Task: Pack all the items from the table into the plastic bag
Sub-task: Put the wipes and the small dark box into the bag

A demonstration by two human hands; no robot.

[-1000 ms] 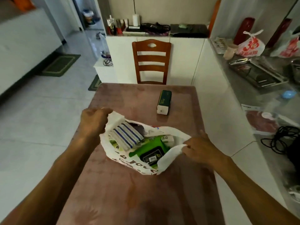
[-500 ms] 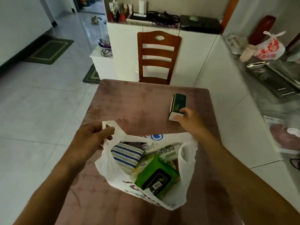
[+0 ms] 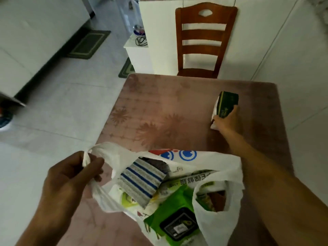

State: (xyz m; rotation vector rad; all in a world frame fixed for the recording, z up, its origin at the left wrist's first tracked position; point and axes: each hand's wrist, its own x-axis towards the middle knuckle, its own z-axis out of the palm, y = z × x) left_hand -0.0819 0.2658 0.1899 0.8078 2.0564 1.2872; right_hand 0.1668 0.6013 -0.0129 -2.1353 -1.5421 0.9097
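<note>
A white plastic bag point(image 3: 220, 226) lies open on the brown patterned table point(image 3: 159, 110), near its front edge. Inside it I see a grey cloth with blue stripes point(image 3: 142, 180), a green wet-wipes pack point(image 3: 175, 221) and another printed packet. My left hand point(image 3: 71, 180) pinches the bag's left handle and holds it up. My right hand point(image 3: 228, 119) reaches across the table and grips a dark green and white box point(image 3: 226, 104) at the far right of the tabletop, tilting it off the surface.
A wooden chair point(image 3: 204, 39) stands at the table's far side against a white cabinet point(image 3: 156, 32). A low white stand with a black cable point(image 3: 140, 41) is to the left of it. Green mats point(image 3: 88, 44) lie on the tiled floor.
My right hand let go of the bag's right handle, reached forward to the green box and closed around it. The left hand raised its handle, and the view moved closer.
</note>
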